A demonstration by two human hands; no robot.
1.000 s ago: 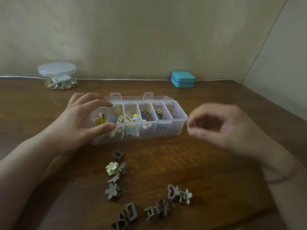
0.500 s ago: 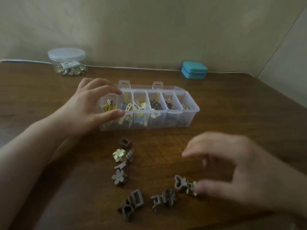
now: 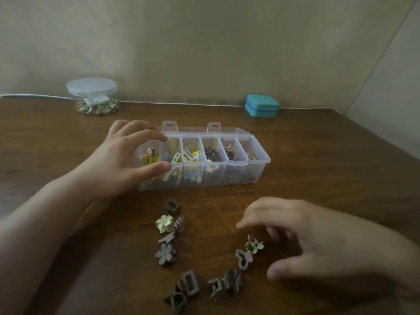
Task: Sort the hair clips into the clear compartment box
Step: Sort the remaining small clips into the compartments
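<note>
The clear compartment box (image 3: 256,171) lies open mid-table, its compartments holding yellow, blue, brown and pale clips. My left hand (image 3: 122,160) grips its left end, thumb on the front wall and fingers over the back rim. Loose hair clips lie in front: a square brown one (image 3: 172,206), a cream flower (image 3: 163,222), a brown flower (image 3: 164,253), a rectangular one (image 3: 189,283), a brown cluster (image 3: 227,283), a heart (image 3: 243,258) and a pale flower clip (image 3: 254,244). My right hand (image 3: 318,244) hovers just right of the pale flower clip, fingers and thumb spread on either side of it, holding nothing.
A lidded clear jar (image 3: 92,96) of small gold pieces stands at the back left. A teal case (image 3: 261,105) sits at the back right. A white cable (image 3: 181,103) runs along the wall. The wooden table's right edge (image 3: 386,146) slants toward me.
My right hand has come down from beside the box's right end to the loose clips at the front right. My left hand has kept its hold on the box.
</note>
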